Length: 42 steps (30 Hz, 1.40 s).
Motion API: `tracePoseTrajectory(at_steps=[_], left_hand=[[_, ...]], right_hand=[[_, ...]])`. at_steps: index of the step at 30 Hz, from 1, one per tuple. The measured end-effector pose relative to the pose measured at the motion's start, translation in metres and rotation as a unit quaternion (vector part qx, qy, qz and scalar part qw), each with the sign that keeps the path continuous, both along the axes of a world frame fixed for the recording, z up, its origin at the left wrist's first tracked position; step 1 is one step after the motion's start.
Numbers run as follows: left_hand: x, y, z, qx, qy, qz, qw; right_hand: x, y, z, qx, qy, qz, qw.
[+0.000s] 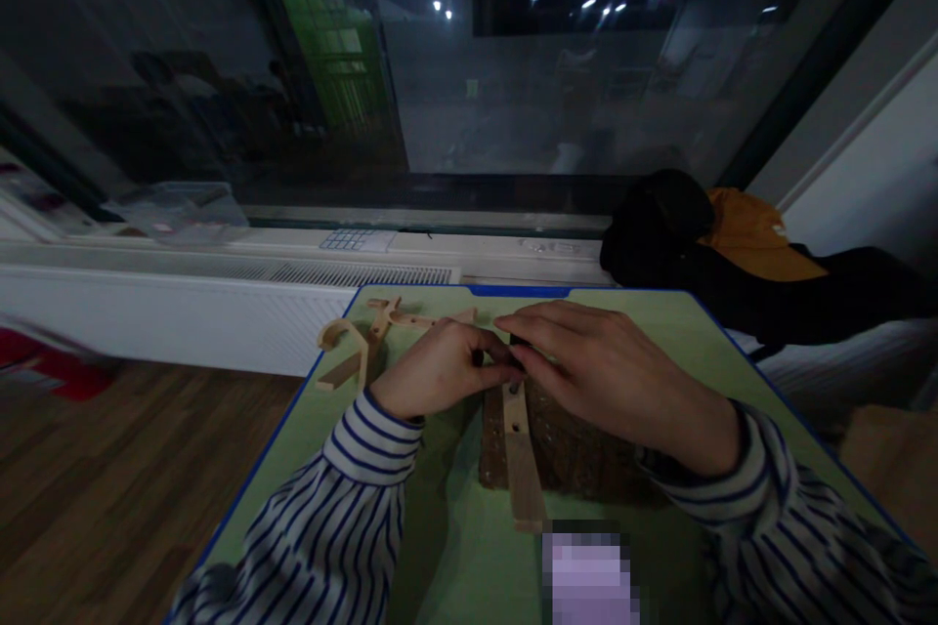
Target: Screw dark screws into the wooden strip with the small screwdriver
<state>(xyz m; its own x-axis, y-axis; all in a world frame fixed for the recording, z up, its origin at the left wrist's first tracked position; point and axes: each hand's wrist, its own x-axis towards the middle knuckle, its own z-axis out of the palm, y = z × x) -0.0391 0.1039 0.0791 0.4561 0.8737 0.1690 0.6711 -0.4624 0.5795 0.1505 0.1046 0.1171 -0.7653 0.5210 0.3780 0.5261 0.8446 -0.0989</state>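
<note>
A narrow wooden strip with holes lies across a dark brown block on the table, its near end reaching past the block. At the strip's far end my left hand is closed in a pinch, thumb and forefinger meeting over the wood. My right hand is closed just beside it, with a small dark piece showing by its fingertips; its kind is hard to make out. A dark spot, perhaps a hole or a screw head, shows beneath the fingertips. Both hands hide the strip's far end.
Curved and straight wooden pieces lie at the table's back left. A pixelated purple rectangle sits at the near edge of view. Behind the green table are a radiator, a clear plastic box, an orange cap and dark cloth.
</note>
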Motion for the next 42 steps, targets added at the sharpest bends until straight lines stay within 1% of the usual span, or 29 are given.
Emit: tracePoseTrajectory(at_steps=[4, 8, 17, 21, 27, 36, 39, 42], left_hand=[[-0.0011, 0.0004, -0.0004, -0.017, -0.012, -0.026, 0.999], [-0.0009, 0.0016, -0.0013, -0.019, -0.017, -0.039, 0.999], [-0.0006, -0.0004, 0.0008, -0.013, -0.001, -0.012, 1.0], [0.0, -0.0005, -0.0004, -0.006, 0.001, 0.0, 1.0], [0.0004, 0.0005, -0.0018, 0.003, -0.007, -0.019, 1.0], [0.0003, -0.0002, 0.0009, -0.01, -0.002, -0.036, 0.999], [-0.0003, 0.0001, 0.0006, -0.018, 0.004, -0.03, 0.999], [-0.0009, 0.0001, 0.0006, -0.011, 0.007, -0.017, 1.0]], right_hand=[[0.0003, -0.0002, 0.0009, 0.007, -0.007, 0.002, 1.0], [-0.0006, 0.0002, 0.0008, 0.024, -0.012, -0.006, 1.0], [-0.0016, -0.0002, 0.0001, 0.036, -0.012, -0.011, 0.999], [-0.0022, 0.0002, -0.0003, 0.034, -0.009, -0.008, 0.999], [-0.0001, -0.0002, 0.0003, 0.002, 0.0, 0.013, 1.0], [-0.0017, -0.0016, 0.0021, 0.007, -0.019, -0.003, 1.0], [-0.0021, -0.0016, 0.002, 0.008, -0.022, -0.003, 1.0], [-0.002, -0.0017, 0.0017, 0.007, -0.023, -0.003, 1.0]])
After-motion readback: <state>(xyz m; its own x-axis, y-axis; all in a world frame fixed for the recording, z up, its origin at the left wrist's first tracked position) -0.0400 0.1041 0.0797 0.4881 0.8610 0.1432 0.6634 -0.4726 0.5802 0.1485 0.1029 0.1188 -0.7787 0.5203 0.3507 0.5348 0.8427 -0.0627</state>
